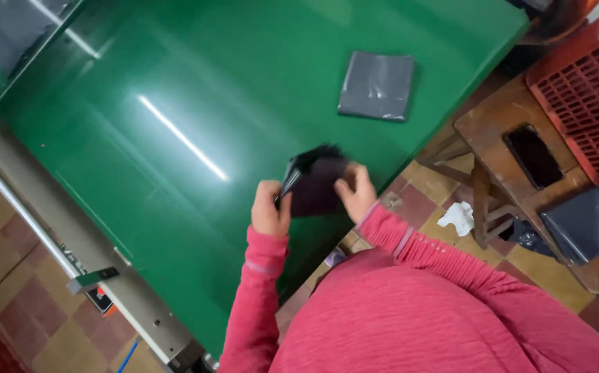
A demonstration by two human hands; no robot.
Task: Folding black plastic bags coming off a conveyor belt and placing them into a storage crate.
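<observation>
Both of my hands hold a dark folded piece of fabric [315,181] over the near edge of a glossy green table [175,103]. My left hand [269,209] pinches its left edge. My right hand [356,190] grips its right side. Farther back on the table lies a flat grey square packet [377,85] wrapped in clear plastic, apart from my hands. My sleeves are pink.
A wooden stool [513,138] to the right carries a black phone [533,156] and a grey wrapped packet [584,222]. A red plastic crate [586,83] stands behind it. A crumpled white scrap [459,217] lies on the tiled floor. A grey metal rail [71,242] borders the table's left side.
</observation>
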